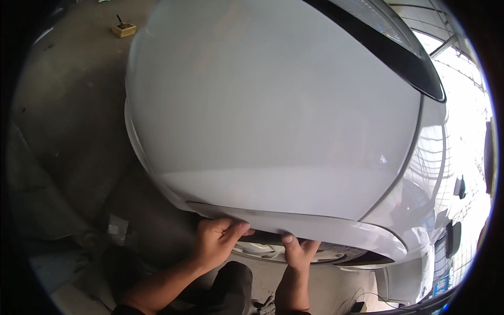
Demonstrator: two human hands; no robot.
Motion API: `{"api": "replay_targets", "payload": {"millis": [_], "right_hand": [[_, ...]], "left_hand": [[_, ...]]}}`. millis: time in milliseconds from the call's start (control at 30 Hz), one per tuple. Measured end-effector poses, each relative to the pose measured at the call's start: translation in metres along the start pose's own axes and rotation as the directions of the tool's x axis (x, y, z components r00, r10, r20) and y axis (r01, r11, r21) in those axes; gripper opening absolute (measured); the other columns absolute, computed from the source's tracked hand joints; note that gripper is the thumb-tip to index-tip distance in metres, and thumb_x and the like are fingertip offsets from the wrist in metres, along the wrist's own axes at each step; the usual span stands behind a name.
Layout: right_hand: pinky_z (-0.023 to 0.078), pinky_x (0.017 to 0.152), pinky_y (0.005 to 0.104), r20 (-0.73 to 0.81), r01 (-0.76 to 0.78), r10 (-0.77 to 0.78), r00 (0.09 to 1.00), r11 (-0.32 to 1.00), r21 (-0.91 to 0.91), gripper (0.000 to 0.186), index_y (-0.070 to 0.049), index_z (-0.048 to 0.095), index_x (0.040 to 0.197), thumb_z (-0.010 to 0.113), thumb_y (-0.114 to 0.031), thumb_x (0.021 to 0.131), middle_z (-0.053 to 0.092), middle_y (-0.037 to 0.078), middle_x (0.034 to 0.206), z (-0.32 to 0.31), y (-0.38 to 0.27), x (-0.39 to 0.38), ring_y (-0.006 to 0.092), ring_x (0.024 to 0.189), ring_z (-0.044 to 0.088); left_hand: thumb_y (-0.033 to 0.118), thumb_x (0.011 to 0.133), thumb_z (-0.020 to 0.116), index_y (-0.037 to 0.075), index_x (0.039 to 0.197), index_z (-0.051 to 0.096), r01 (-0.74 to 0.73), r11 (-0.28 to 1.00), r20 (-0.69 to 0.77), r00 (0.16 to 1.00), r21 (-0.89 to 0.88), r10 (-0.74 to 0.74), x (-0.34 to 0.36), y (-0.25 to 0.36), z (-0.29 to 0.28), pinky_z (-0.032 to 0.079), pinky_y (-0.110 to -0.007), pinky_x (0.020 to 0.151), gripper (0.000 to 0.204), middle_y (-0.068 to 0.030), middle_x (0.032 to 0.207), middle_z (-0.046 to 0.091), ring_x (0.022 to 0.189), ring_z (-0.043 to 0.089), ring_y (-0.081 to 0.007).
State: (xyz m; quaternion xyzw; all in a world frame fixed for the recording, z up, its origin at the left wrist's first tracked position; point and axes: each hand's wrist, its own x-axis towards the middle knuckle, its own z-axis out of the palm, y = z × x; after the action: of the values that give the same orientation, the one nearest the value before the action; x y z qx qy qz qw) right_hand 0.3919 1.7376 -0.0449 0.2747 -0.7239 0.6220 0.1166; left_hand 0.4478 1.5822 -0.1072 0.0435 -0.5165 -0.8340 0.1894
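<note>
My left hand (215,242) pinches a slim, glossy white painted wheel-arch lip (346,228), my right hand (299,253) touches it, grip unclear, smooth curved white car panel (273,131) above both.

The left grip (218,241) sits at lower centre, thumb pointing right; the right grip (300,252), rightward, raises its thumb. Forearms (165,289) enter from below.

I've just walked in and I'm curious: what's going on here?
Someone's bare left hand and right hand are at the wheel-arch edge of a pale car, set a little apart, just above the wheel. The edge partly hides the hands, so how firmly they hold it isn't clear.
</note>
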Motion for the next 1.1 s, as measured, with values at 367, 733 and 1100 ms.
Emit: {"api": "replay_targets", "payload": {"millis": [367,733,1100], "right_hand": [[0.04,0.091,0.0346,0.06,0.072,-0.065,0.996,0.989,-0.129,0.044,0.002,0.054,0.109,0.074,-0.023,0.078,0.059,0.009,0.102,0.0,-0.008,0.033,0.019,0.096,0.053],[0.041,0.09,0.0333,0.075,0.132,-0.121,0.99,0.978,-0.162,0.039,0.002,0.056,0.105,0.073,-0.018,0.077,0.059,0.008,0.099,0.002,-0.005,0.035,0.0189,0.094,0.053],[0.05,0.07,0.0385,0.088,-0.002,0.027,0.996,0.964,-0.267,0.028,0.004,0.057,0.1,0.068,-0.013,0.08,0.065,0.02,0.09,0.022,-0.003,0.0,0.0359,0.078,0.063]], "left_hand": [[0.018,0.082,0.068,0.004,0.058,0.052,-0.457,0.598,0.352,0.889,0.658,0.292,-0.028,-0.025,-0.024,0.039,-0.035,0.047,0.031,-0.01,0.055,0.051,0.049,0.052,-0.024],[-0.006,0.064,0.059,0.002,0.078,0.042,-0.211,0.523,-0.028,0.911,0.826,0.411,0.018,-0.041,-0.041,0.041,-0.045,0.062,0.023,-0.0163,0.077,0.048,0.072,0.051,-0.0383],[0.0,0.07,0.06,0.002,0.088,0.044,-0.104,0.493,-0.091,0.931,0.864,0.355,0.011,-0.04,-0.044,0.045,-0.047,0.065,0.024,-0.0179,0.082,0.053,0.076,0.056,-0.0411]]}}
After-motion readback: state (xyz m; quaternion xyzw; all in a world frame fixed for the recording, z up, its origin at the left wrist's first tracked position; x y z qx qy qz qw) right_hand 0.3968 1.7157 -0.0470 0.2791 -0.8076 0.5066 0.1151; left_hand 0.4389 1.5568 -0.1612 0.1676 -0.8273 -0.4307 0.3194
